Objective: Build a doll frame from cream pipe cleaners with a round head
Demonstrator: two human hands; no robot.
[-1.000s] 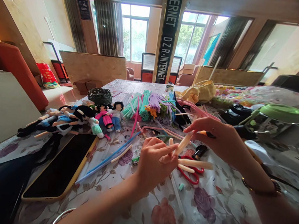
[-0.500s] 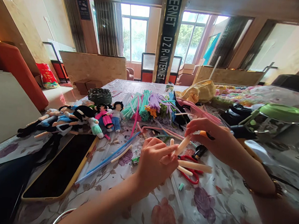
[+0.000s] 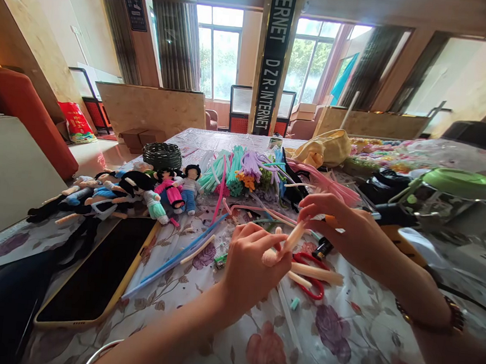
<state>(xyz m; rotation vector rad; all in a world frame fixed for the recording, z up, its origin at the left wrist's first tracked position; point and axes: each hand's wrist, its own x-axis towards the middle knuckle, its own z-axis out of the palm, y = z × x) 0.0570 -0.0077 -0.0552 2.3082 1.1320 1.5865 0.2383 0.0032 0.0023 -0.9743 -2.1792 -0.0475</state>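
Observation:
Between my two hands is a bundle of cream-coloured pipe cleaners [image 3: 294, 236], slanting up to the right. My left hand [image 3: 255, 270] is closed around its lower end, where a rounded fuzzy bit shows at the fingers. At the upper end, the fingertips of my right hand [image 3: 336, 223] pinch the bundle. Longer cream strands [image 3: 317, 273] stick out to the right below it, over red-handled scissors [image 3: 313, 289] lying on the table. A black and orange lighter-like object [image 3: 322, 248] lies under my right hand.
Several small dolls [image 3: 141, 191] lie at left, beside a phone [image 3: 97, 271] in a yellow case. Bundles of coloured pipe cleaners [image 3: 248, 171] stand at the back, near a dark wire coil [image 3: 162, 155]. A green-lidded container [image 3: 457, 182] is at right. Loose blue strands [image 3: 178, 258] cross the flowered tablecloth [image 3: 197, 341].
My right hand has shifted slightly left, and the bundle stands a little steeper. The rounded end shows more clearly at my left fingers. Otherwise the table looks the same.

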